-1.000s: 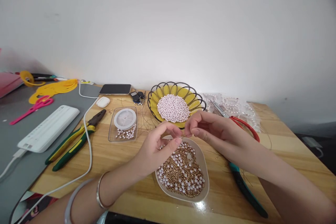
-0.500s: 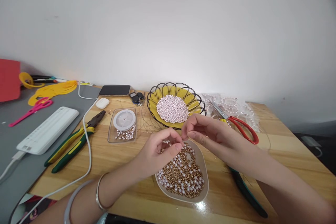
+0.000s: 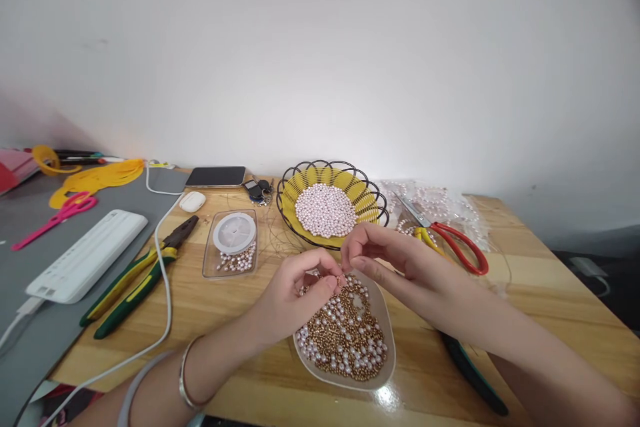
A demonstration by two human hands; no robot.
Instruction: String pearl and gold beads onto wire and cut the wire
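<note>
My left hand (image 3: 300, 293) is closed in a pinch over the dish, thumb against forefinger. Just beside it my right hand (image 3: 395, 257) pinches too, its fingertips almost meeting the left ones. Whatever small thing lies between the fingertips is too fine to make out. Below them, a pale dish (image 3: 391, 353) holds gold and pearl-white beads (image 3: 345, 340), partly hidden by both hands. Behind the hands stands a black-rimmed yellow basket (image 3: 367, 197) with a heap of pale pink beads (image 3: 325, 210).
Left of the dish are a clear box (image 3: 206, 267) with a spool (image 3: 235, 233), pliers (image 3: 140, 280), a power bank (image 3: 87, 253) with a white cable, and pink scissors (image 3: 57, 219). Red-handled scissors (image 3: 457, 243) lie right, by bagged bead strings (image 3: 445, 203). A dark green handle (image 3: 473, 373) shows under my right arm.
The view has shifted slightly, so the table items appear a little further left. My fingertips stay close together above the dish. The red sheet at far left sits lower in view.
</note>
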